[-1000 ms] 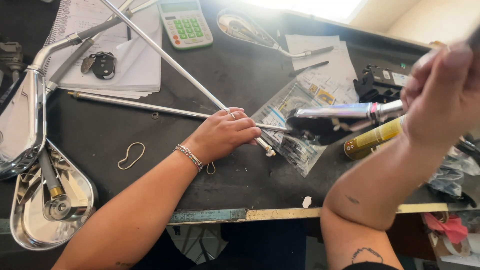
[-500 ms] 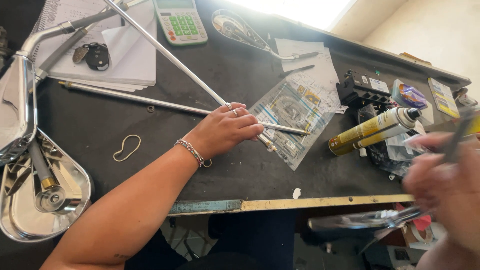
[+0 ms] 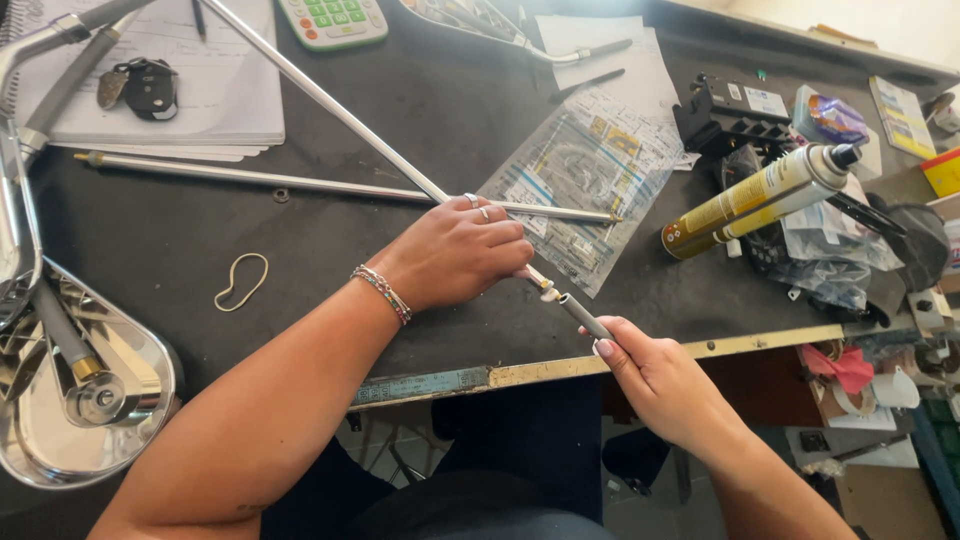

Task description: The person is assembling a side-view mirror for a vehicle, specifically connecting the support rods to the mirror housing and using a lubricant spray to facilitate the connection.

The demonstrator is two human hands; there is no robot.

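Note:
My left hand [image 3: 455,250] is closed around a long thin metal rod [image 3: 320,105] that runs diagonally from the upper left down to the bench's front edge. My right hand [image 3: 660,380] pinches a short grey tube [image 3: 583,314] at the rod's near end, just below a small white fitting [image 3: 548,292]. A second metal rod [image 3: 250,178] lies flat on the black bench top [image 3: 420,90], passing behind my left hand. A clear plastic bag of small parts [image 3: 590,165] lies just beyond my left hand.
A yellow spray can [image 3: 760,198] lies on its side at the right among clutter. Chrome mirror housings [image 3: 85,390] sit at the left, a rubber band [image 3: 240,282] beside them. Keys [image 3: 135,85] rest on a notepad; a calculator [image 3: 332,20] lies at the back.
My right hand has come from the far right, where it held a spray can earlier, to the rod's near end and gripped the grey tube. My left hand has stayed on the rod.

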